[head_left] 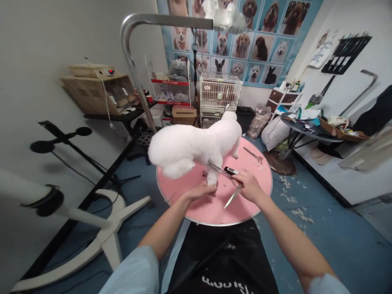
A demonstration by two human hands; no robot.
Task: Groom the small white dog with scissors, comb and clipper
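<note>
A fluffy white dog (186,143) stands on the round pink table (251,200), its head turned toward the far side. My left hand (200,191) is closed around the lower part of its near leg, by the paw. In my right hand (248,185) is a slim comb (217,166) with a black, white-labelled part, its metal end reaching the fur of that leg. Scissors (232,198) are also in this hand, a silver blade pointing down toward the table; their handles are mostly hidden by my fingers. Another pair of scissors (253,155) lies on the table's right side.
A metal grooming arm (131,53) rises behind the dog, with a dark strap hanging from it. Wire cages (220,92) stand against the back wall. On the left are a white-legged stand (113,228) and a wooden cabinet (94,92); a cluttered dark table (306,128) is on the right.
</note>
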